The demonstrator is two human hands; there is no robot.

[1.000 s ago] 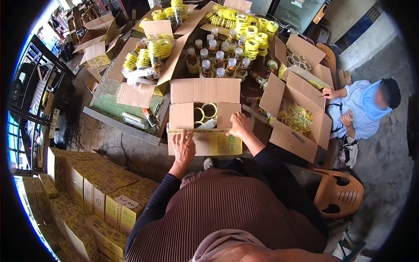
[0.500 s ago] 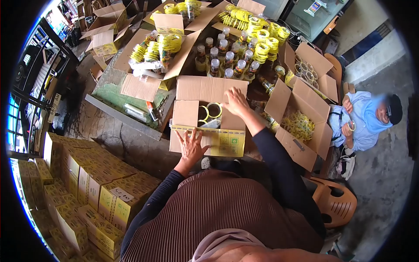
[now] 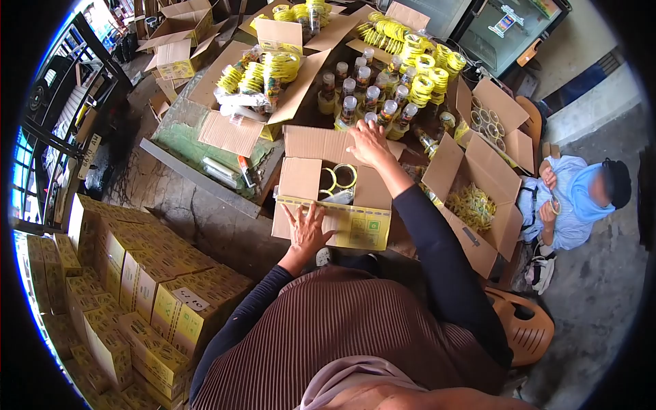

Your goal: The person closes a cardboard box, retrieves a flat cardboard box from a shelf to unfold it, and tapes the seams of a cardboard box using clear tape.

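An open cardboard carton point(image 3: 301, 181) with a yellow printed band stands in front of me. Its side flaps are folded inward, and between them round containers with yellow rims point(image 3: 345, 175) show. My left hand point(image 3: 307, 232) lies against the carton's near face with its fingers spread. At the far side, my right hand point(image 3: 371, 145) has its fingers bent over the upper edge of the raised far flap point(image 3: 314, 143). Behind that flap stand several clear-lidded jars point(image 3: 371, 99).
Open cartons hold yellow-rimmed goods point(image 3: 263, 74) at the left and yellow strips point(image 3: 471, 205) at the right. Packed cartons point(image 3: 184, 301) are stacked low left. A person point(image 3: 567, 198) sits at the right near an orange chair point(image 3: 523, 328). A red-handled tool point(image 3: 244, 171) lies on the green surface.
My right hand has moved away from me, from the flap's right part to its upper edge. My left hand stays on the near face. The whole view has shifted slightly.
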